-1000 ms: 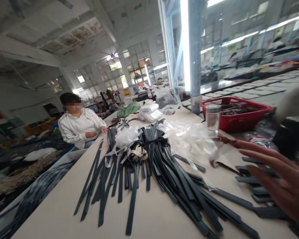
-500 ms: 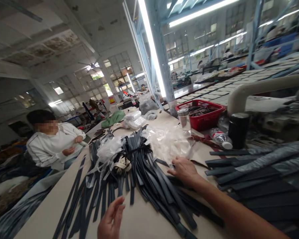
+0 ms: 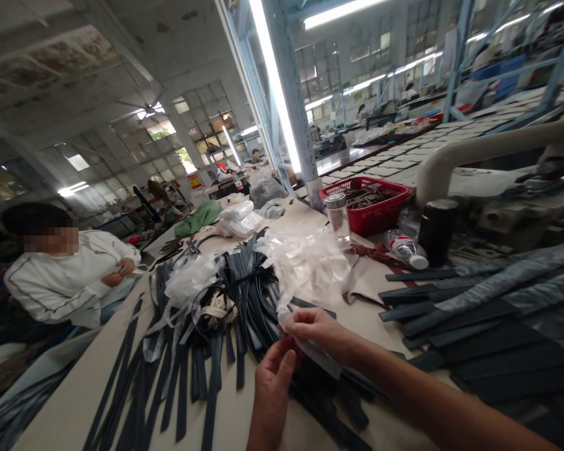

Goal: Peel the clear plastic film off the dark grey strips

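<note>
My right hand (image 3: 317, 332) pinches a thin, translucent plastic strip (image 3: 323, 360) that hangs down below its fingers. Close against it, my left hand (image 3: 275, 379) has its thumb and fingers drawn together; what lies between their tips is hidden. Both hands are over a fanned bundle of dark flat straps (image 3: 251, 300), tied across with a dark band. Just beyond my right hand is a loose heap of clear plastic pieces (image 3: 305, 260). A second bunch of clear plastic (image 3: 192, 279) lies on the straps to the left, beside a knotted cream cloth tie (image 3: 219, 308).
At the right are more dark straps (image 3: 489, 338), partly wrapped in plastic. Behind them stand a black flask (image 3: 438, 232), a lying bottle (image 3: 405, 249), a glass jar (image 3: 338, 220) and a red basket (image 3: 380, 216). A co-worker in a white top (image 3: 70, 269) sits at left.
My right hand has drawn a plastic strip from the heap toward me. My left hand has moved right and up to meet it, its fingers closing. The camera view has shifted slightly.
</note>
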Tool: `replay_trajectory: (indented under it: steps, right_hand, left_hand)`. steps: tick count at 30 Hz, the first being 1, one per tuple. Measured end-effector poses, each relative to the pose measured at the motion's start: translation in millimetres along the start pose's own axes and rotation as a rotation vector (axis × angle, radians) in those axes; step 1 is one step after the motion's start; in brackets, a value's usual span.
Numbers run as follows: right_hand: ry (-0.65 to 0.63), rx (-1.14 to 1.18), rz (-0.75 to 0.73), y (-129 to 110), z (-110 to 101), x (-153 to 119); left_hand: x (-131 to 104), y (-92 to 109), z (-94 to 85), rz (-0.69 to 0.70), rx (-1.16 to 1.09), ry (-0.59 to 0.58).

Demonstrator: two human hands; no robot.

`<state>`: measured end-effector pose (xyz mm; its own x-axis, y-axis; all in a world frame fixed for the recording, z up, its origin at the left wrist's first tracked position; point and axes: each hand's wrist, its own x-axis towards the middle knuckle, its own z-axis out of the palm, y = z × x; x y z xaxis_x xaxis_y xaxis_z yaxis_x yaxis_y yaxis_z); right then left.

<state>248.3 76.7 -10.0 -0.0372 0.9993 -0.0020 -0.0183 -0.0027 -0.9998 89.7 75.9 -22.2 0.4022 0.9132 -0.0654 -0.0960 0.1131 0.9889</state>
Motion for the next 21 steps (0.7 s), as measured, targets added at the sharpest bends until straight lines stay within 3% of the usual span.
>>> replay_trajectory:
  steps: [4,6,14,21]
  right_hand:
    - [-0.029,0.173,0.008,2.4,22.3,-8.4]
    - [-0.013,0.208,0.009,4.1,25.4,-9.5]
    - [-0.026,0.248,0.043,5.0,24.2,-12.2]
    - [0.075,0.219,-0.001,0.7,15.7,-11.0]
  left_hand:
    - [-6.7,-0.4,2.6,-0.090,-0.086,-0.083]
    - [-9.1,-1.5,3.7,-0.114,-0.121,-0.070]
    - [-8.4,-6.6,-4.3,-0.142,-0.062,0.054]
    - [-13.4,-1.7,-7.2,-0.175,-0.076,0.028]
